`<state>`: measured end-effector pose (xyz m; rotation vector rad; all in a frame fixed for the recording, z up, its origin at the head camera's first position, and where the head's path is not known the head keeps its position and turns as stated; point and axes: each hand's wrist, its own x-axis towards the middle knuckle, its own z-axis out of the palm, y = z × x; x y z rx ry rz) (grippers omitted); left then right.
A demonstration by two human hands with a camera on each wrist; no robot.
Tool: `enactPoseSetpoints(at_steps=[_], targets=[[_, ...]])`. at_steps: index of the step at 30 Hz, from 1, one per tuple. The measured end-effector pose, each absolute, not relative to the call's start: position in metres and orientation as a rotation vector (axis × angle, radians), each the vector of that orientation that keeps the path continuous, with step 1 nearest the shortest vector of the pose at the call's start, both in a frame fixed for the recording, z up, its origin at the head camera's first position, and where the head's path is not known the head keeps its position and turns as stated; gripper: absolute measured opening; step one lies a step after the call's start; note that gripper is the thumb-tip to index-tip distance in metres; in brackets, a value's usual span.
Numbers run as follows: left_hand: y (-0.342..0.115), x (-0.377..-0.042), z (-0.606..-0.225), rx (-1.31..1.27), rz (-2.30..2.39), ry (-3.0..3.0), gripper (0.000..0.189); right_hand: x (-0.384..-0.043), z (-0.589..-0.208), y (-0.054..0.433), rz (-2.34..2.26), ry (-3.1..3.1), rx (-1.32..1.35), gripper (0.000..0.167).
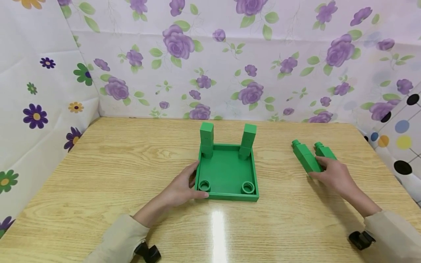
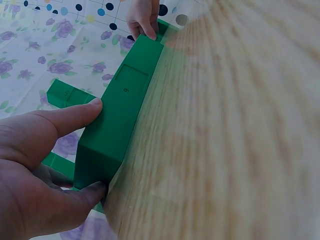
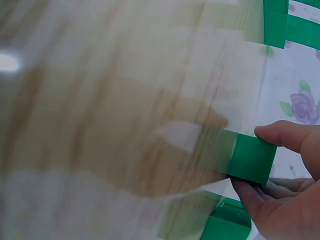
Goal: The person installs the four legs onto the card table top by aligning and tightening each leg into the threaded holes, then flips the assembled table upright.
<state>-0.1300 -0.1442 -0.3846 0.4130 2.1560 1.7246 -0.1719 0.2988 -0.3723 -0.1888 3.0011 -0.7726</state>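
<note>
A green square toy tabletop [image 1: 225,171] lies underside up on the table, rim upward. Upright green legs [image 1: 207,137] stand in its two far corners, and round open sockets [image 1: 247,187] fill the two near corners. My left hand [image 1: 179,190] grips the near left corner, thumb on the front wall; the left wrist view shows the tabletop's side wall [image 2: 120,95] between thumb and fingers. Off to the right, my right hand [image 1: 335,177] pinches a loose green leg [image 1: 306,157] by its near end; its square end [image 3: 254,159] shows between thumb and fingers.
Just right of the pinched leg lies another loose green leg [image 1: 325,150], its threaded tip pointing away. The wooden table [image 1: 131,157] ends at a flowered cloth [image 1: 223,62] behind, with patterned cloth on both sides too.
</note>
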Motion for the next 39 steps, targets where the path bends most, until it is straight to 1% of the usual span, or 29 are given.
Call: enactPoseSetpoints(at_steps=[6, 15, 20, 23, 27, 30, 39], targets=[[-0.144, -0.13, -0.385, 0.395, 1.725, 2.156, 0.102, -0.174, -0.372, 0.297, -0.696, 3.009, -0.214, 0.072], [-0.142, -0.128, -0.385, 0.329, 1.714, 2.18, 0.104, -0.172, -0.37, 0.296, -0.711, 3.031, -0.184, 0.065], [-0.142, -0.127, -0.385, 0.313, 1.721, 2.178, 0.104, -0.171, -0.364, 0.297, -0.827, 3.028, -0.125, 0.064], [-0.142, -0.127, -0.385, 0.314, 1.726, 2.175, 0.103, -0.17, -0.36, 0.298, -0.974, 3.004, -0.109, 0.064], [-0.142, -0.127, -0.384, 0.317, 1.725, 2.175, 0.103, -0.168, -0.353, 0.298, -1.187, 2.925, -0.115, 0.067], [-0.142, -0.127, -0.384, 0.322, 1.725, 2.173, 0.103, -0.167, -0.348, 0.297, -1.258, 2.896, -0.13, 0.068], [-0.143, -0.128, -0.384, 0.345, 1.719, 2.175, 0.103, -0.163, -0.336, 0.283, -1.4, 2.893, -0.299, 0.055]])
